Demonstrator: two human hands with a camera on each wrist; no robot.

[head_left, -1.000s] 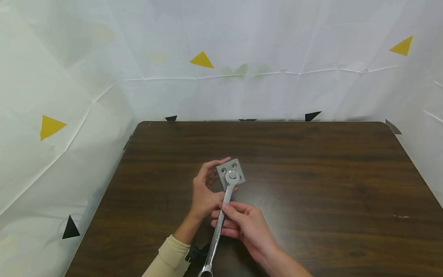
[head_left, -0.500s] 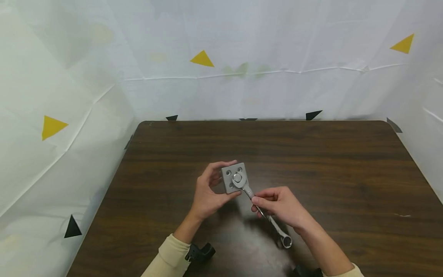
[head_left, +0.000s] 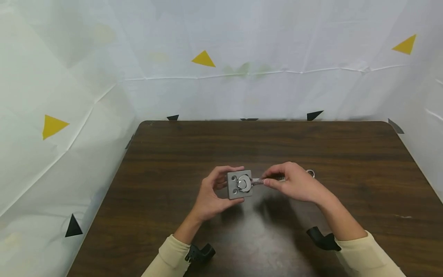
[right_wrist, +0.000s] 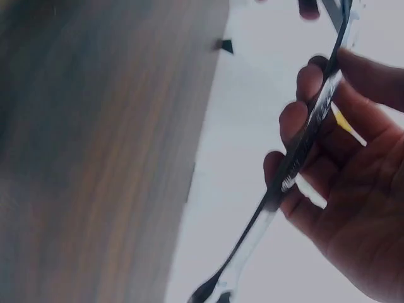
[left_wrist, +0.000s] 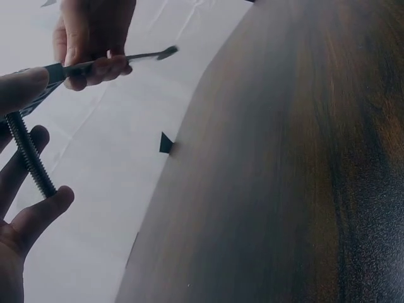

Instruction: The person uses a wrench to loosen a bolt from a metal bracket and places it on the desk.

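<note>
While the left hand point(head_left: 211, 192) held the small grey plate point(head_left: 238, 184) up above the table point(head_left: 180, 154), its thumb and fingers were pinched on the plate's edges. In the left wrist view a long bolt point(left_wrist: 30, 158) poked out under the plate, between the curled fingers point(left_wrist: 39, 214), which sat beside it.

Just to the right of that hand, the right hand point(head_left: 294, 184) gripped the wrench point(head_left: 257, 181) by the middle of its handle, fingers wrapped round it. The wrench lay flat and pointed left, with its ring end sitting on the bolt head point(head_left: 243, 184) in the middle of the plate. The other end point(head_left: 310, 172) peeked out past the right hand.

To do this step well, I think the left hand should keep the plate very steady, so it does not spin along. The ring should sit all the way down on the bolt head, or it might slip off. The wrench should stay flat with the plate and swing in slow, smooth turns. The fingers under the plate should stay clear of the bolt's threads.

Past both hands, the dark brown table ran back to a white sheet wall with yellow triangles point(head_left: 203, 59).
</note>
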